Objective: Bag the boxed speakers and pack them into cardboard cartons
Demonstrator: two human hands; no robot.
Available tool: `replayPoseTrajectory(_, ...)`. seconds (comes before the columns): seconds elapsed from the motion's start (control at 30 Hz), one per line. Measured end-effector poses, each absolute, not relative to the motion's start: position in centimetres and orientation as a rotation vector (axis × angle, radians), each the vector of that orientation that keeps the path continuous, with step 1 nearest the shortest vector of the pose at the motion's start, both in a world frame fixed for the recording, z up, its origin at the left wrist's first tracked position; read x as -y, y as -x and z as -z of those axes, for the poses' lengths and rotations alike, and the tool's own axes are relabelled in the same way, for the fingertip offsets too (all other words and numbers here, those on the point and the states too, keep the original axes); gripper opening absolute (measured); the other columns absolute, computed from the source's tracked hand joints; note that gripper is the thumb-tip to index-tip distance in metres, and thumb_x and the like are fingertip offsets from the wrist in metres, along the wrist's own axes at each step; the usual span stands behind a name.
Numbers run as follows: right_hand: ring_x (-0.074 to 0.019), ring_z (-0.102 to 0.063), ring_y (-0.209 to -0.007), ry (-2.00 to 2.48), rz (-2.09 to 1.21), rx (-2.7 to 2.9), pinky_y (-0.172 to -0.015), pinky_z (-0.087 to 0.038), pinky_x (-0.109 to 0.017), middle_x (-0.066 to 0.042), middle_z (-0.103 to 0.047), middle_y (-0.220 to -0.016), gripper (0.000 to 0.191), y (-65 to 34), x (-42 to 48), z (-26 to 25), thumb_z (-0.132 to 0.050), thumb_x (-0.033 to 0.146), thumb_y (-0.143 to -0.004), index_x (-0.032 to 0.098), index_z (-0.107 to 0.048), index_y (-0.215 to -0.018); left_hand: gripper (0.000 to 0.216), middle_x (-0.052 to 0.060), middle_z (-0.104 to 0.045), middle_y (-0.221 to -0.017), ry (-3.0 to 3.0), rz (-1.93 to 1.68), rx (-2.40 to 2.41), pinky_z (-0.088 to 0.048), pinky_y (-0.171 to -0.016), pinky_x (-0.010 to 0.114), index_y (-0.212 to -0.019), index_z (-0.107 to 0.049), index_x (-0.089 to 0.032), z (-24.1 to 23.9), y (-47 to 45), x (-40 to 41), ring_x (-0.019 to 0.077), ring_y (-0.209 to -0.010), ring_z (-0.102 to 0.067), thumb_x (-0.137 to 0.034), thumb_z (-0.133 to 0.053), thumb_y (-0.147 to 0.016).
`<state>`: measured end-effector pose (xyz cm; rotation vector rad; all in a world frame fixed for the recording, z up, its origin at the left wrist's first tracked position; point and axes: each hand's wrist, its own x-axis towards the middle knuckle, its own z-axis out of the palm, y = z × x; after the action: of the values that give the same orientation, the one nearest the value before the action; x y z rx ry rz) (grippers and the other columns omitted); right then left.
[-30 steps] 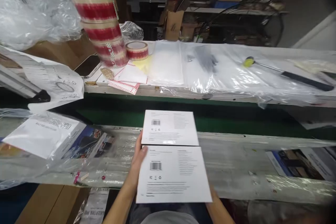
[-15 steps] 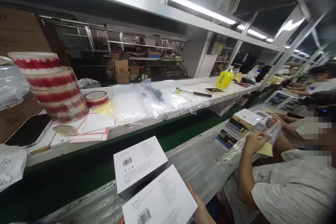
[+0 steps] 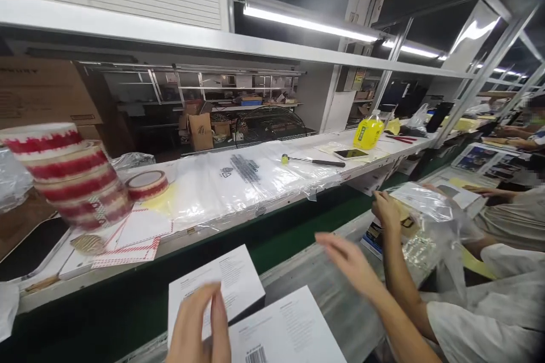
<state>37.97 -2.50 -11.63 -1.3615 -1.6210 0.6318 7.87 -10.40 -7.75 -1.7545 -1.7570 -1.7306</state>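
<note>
left hand [image 3: 200, 323]: fingers pressed together over far white cardboard box [image 3: 238, 281] | right hand [image 3: 344, 261]: spread, empty | risk: no grip, may knock box off

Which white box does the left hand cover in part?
The farther box, left of the other; the left hand overlaps its near edge, though contact cannot be told. The nearer box, showing a barcode, lies right of the hand.
</note>
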Motion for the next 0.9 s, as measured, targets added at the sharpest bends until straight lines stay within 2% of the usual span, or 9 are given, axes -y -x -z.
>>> replayPoseTrajectory(0.07,-0.0273,-0.064,-0.112,1.423,-0.188,1.676,-0.103,-0.049,-0.042,-0.012,-0.071,-0.118,0.041,-39.3,-4.4,6.2,-0.038,0.037,-0.099,0.017,-0.072,-0.111,0.023,0.007,-0.072,-0.098,2.080,1.519,1.501,-0.052,-0.084,0.033,-0.103,-0.067,-0.021,1.9,-9.5,3.8,0.0213,-0.090,-0.067,-0.028,-0.046,-0.098)
replayPoseTrajectory(0.13,-0.0252,-0.061,-0.117,1.612,0.030,1.704,-0.105,-0.045,-0.038,-0.014,-0.068,-0.123,0.045,-40.5,-11.6,2.0,-0.028,0.023,-0.101,0.014,-0.066,-0.121,0.036,0.013,-0.070,-0.112,2.291,1.077,1.840,-0.049,-0.094,0.038,-0.107,-0.068,-0.015,-1.8,-12.2,-3.4,0.0273,-0.109,-0.064,-0.034,-0.038,-0.102)
replayPoseTrajectory(0.17,-0.0260,-0.059,-0.120,1.646,0.050,1.724,-0.106,-0.044,-0.038,-0.015,-0.065,-0.128,0.043,-41.1,-14.9,0.5,-0.030,0.019,-0.100,0.012,-0.064,-0.125,0.040,0.017,-0.067,-0.122,2.255,0.861,2.058,-0.047,-0.098,0.042,-0.110,-0.068,-0.012,-2.7,-13.5,-6.6,0.0322,-0.119,-0.059,-0.040,-0.041,-0.101)
replayPoseTrajectory(0.23,-0.0311,-0.057,-0.121,1.717,0.014,1.812,-0.104,-0.044,-0.040,-0.020,-0.063,-0.129,0.038,-42.1,-20.3,-1.1,-0.047,0.021,-0.096,0.009,-0.063,-0.128,0.035,0.022,-0.067,-0.117,2.170,0.714,2.278,-0.049,-0.090,0.045,-0.099,-0.070,-0.009,-2.7,-15.5,-11.5,0.0395,-0.116,-0.060,-0.042,-0.059,-0.092)
replayPoseTrajectory(0.37,-0.0306,-0.063,-0.105,1.769,-0.088,2.032,-0.094,-0.047,-0.035,-0.017,-0.070,-0.108,0.026,-44.4,-25.9,-0.3,-0.067,0.024,-0.087,0.011,-0.073,-0.109,0.013,0.009,-0.071,-0.091,2.049,0.779,2.392,-0.046,-0.069,0.034,-0.078,-0.065,-0.019,-0.4,-15.9,-14.8,0.0293,-0.089,-0.067,-0.028,-0.062,-0.087)
replayPoseTrajectory(0.53,-0.0254,-0.063,-0.104,1.725,-0.073,2.111,-0.091,-0.045,-0.031,-0.016,-0.066,-0.118,0.030,-46.9,-27.9,1.5,-0.047,0.018,-0.098,0.011,-0.070,-0.117,0.025,0.010,-0.065,-0.103,1.844,0.927,2.275,-0.043,-0.074,0.033,-0.081,-0.056,-0.020,-3.3,-13.1,-13.8,0.0241,-0.092,-0.061,-0.031,-0.043,-0.098)
replayPoseTrajectory(0.67,-0.0310,-0.058,-0.116,1.711,-0.019,2.046,-0.099,-0.042,-0.037,-0.020,-0.063,-0.124,0.032,-46.4,-26.2,0.8,-0.045,0.023,-0.100,0.008,-0.068,-0.118,0.028,0.005,-0.059,-0.079,1.867,0.785,2.016,-0.038,-0.063,0.034,-0.071,-0.045,-0.022,-6.8,-10.1,-10.2,0.0231,-0.073,-0.056,-0.036,-0.045,-0.096)
replayPoseTrajectory(0.8,-0.0322,-0.060,-0.111,1.701,-0.133,1.809,-0.092,-0.046,-0.041,-0.017,-0.065,-0.115,0.055,-41.9,-19.0,0.5,-0.025,0.050,-0.106,0.015,-0.062,-0.124,0.029,0.003,-0.060,-0.079,1.964,0.701,1.636,-0.041,-0.058,0.033,-0.077,-0.049,-0.022,-6.1,-9.0,-2.4,0.0199,-0.066,-0.057,-0.038,-0.041,-0.100)
replayPoseTrajectory(0.9,-0.0352,-0.063,-0.105,1.738,-0.356,1.679,-0.085,-0.050,-0.044,-0.018,-0.062,-0.120,0.069,-37.2,-12.6,2.3,-0.037,0.068,-0.095,0.016,-0.053,-0.137,0.010,0.007,-0.067,-0.099,1.961,0.768,1.394,-0.051,-0.077,0.033,-0.088,-0.054,-0.021,-2.9,-10.1,4.7,0.0216,-0.091,-0.067,-0.026,-0.056,-0.096)
